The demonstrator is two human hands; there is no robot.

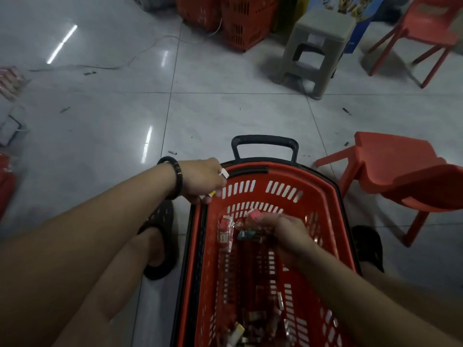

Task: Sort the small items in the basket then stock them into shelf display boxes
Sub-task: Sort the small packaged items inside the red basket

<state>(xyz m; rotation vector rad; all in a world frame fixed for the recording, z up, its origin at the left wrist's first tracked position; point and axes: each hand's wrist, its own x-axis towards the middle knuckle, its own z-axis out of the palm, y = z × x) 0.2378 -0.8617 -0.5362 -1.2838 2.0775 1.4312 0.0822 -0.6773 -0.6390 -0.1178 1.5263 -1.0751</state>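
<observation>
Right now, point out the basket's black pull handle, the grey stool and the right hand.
black pull handle (264, 140): head view, middle of its top bar.
grey stool (325, 21): head view, its seat top.
right hand (288, 232): head view, back of the hand.

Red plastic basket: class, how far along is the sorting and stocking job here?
Done: little shows; no display boxes are in view. In hand: the left hand at the red plastic basket's rim holds a few small pieces, and the right hand picks up pink wrapped items inside. Left: loose packets on the basket floor, then all stocking.
</observation>
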